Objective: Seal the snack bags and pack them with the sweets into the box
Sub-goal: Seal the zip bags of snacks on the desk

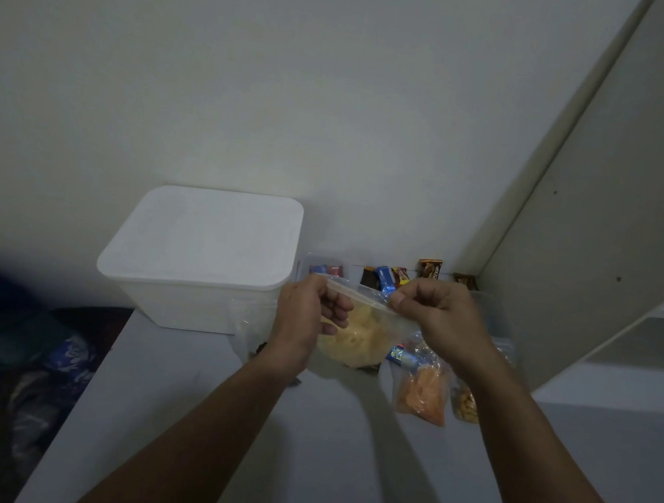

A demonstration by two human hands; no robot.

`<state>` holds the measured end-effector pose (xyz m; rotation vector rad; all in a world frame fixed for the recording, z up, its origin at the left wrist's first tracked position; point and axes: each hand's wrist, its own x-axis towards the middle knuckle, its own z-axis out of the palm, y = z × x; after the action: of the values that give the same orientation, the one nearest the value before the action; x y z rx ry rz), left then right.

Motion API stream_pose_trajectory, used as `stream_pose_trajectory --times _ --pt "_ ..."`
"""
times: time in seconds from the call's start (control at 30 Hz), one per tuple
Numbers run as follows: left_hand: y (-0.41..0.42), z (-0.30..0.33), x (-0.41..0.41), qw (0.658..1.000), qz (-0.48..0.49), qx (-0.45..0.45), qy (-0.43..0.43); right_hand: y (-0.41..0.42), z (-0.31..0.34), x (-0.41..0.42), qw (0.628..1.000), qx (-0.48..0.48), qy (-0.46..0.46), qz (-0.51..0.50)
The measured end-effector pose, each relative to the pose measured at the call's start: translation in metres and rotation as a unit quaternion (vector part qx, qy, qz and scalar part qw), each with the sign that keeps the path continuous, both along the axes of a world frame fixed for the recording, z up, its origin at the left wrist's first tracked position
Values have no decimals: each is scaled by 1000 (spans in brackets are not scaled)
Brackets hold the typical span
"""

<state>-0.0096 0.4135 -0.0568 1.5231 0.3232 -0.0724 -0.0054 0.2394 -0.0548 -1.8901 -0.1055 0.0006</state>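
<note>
A clear zip bag of pale yellow snacks [354, 337] hangs above the white table, held up by its top strip. My left hand [307, 314] grips the strip's left end and my right hand [434, 315] pinches it further right. A bag of orange snacks [422, 392] and a bag of brown snacks [466, 404] lie on the table under my right forearm. Wrapped sweets [385, 277] stand in a row against the wall behind my hands. The white box [198, 262], lid on, stands at the left.
The table [301, 453] ends at the left, where dark cloth lies below its edge. A white cabinet panel [590, 237] leans across the right side. Another clear bag [249, 324] lies beside the box.
</note>
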Motion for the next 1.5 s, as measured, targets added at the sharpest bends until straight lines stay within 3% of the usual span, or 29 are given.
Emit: stream_pose_trajectory --times 0.2,0.27,0.4,0.6,0.9,1.07,1.23,1.3,1.37,1.5 --pt "14 -25 -5 990 113 42 -67 1 -7 1 999 15 37 24" --pt "24 -36 -7 993 77 54 -69 0 -13 2 997 15 62 46" --pt "37 -55 -17 1000 10 12 -7 2 -29 1 994 46 84 45" --pt "52 -81 -28 994 94 -17 60 19 -75 3 988 -18 128 85" --pt "82 -120 -25 976 185 56 103 74 -119 20 982 -51 173 58" --pt "80 -126 -20 963 197 167 80 80 -123 31 983 -37 174 36" --pt "66 -126 -19 901 235 358 -76 55 -122 32 985 -44 169 -8" --pt "51 -121 -19 892 220 367 -147 37 -128 31 982 -64 166 -65" --pt "32 -116 -18 909 163 335 -184 17 -134 28 972 -101 156 -145" --pt "-11 -117 -11 950 20 288 -118 -15 -133 12 940 -158 151 -263"
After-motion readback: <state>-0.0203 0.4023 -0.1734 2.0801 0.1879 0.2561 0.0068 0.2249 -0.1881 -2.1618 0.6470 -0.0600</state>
